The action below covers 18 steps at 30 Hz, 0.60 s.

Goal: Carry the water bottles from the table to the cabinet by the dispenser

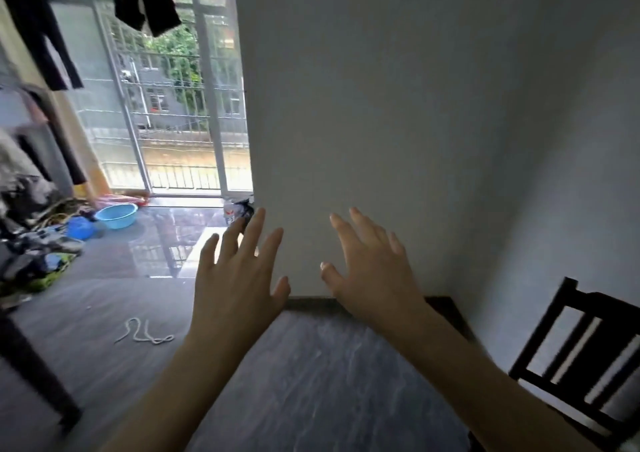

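Head view is showing both hands raised in front of a white wall corner, each grip wide and holding nothing: the left hand [239,271] is spreading its fingers toward the balcony side, the right hand [367,264] is spreading its fingers against the wall. Neither the cabinet nor the dispenser is showing, and only a dark leg [34,358] at the near left may be belonging to the table. One water bottle [229,213] is standing on the floor at the far foot of the wall corner, just beside a dark bag [246,209], though it is too small to be sure it is one of the task's bottles.

Judging from this, the person is walking empty-handed between trips, either heading back for bottles or only starting. The next move is calling for turning to find the table, then closing the fingers round a bottle.

Counting: two hands, one bottle, one blue basin [116,215] at the far left, one white cord [145,333] lying on the floor, one dark chair [581,354] at the near right
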Available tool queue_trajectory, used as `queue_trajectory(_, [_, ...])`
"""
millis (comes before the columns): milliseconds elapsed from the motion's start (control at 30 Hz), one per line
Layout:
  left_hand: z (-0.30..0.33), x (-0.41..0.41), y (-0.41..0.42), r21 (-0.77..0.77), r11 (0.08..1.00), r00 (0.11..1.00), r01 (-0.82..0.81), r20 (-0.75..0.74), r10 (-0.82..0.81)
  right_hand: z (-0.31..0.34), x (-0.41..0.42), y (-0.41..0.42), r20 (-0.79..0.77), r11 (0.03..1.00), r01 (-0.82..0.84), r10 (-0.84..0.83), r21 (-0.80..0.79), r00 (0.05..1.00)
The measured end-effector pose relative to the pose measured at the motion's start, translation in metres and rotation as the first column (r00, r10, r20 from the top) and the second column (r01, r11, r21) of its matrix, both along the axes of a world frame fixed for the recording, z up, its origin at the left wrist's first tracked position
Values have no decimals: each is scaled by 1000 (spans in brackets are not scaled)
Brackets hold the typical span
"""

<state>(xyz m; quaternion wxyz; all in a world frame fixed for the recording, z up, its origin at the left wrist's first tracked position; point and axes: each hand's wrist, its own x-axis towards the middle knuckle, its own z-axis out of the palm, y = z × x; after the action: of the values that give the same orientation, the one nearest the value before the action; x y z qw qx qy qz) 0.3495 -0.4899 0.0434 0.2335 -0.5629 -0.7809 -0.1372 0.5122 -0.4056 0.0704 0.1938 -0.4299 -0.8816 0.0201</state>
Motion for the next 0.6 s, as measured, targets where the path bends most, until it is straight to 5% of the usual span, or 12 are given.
queue_trajectory(300, [-28, -97, -64, -185, 892, 896, -413, 94, 434, -31, -146, -4, 61, 904, -423, 427, -65, 902])
queue_trajectory(600, [-19, -121, -103, -183, 680, 667, -710, 135, 732, -38, -238, -10, 36, 657, -748, 753, -99, 657])
